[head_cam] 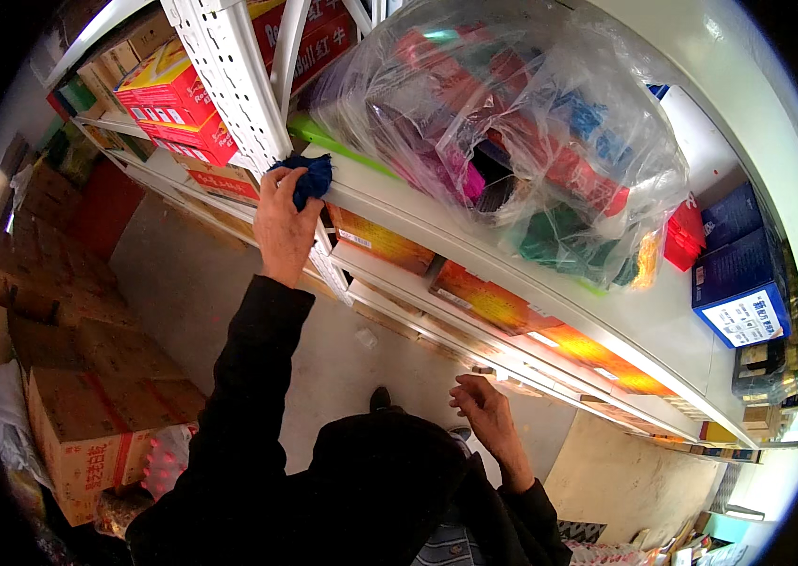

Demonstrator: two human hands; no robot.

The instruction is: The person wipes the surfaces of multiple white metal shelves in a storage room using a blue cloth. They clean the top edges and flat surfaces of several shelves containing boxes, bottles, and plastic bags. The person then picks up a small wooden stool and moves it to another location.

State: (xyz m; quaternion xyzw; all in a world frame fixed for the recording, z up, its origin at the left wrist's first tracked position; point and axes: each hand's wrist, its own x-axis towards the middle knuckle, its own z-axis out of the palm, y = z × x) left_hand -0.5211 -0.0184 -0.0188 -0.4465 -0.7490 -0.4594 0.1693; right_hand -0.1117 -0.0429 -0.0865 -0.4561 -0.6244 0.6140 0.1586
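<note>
My left hand [288, 223] grips a crumpled dark blue cloth [311, 181] at the corner where the white shelf board [399, 203] meets a perforated white metal upright [232, 85]. Beside it on the shelf lies a large clear plastic bag [512, 134] of colourful items, with a green flat thing [349, 145] partly beneath. My right hand [480, 407] hangs in front of the lower shelves, fingers loosely curled and apart, holding nothing.
Red and yellow Red Bull cartons [179, 106] stand on the neighbouring shelf. Blue boxes [738, 276] and a red packet [685, 233] are at the right. Orange boxes [484, 293] fill a lower shelf. Stacked cardboard boxes [87, 424] stand on the floor at left.
</note>
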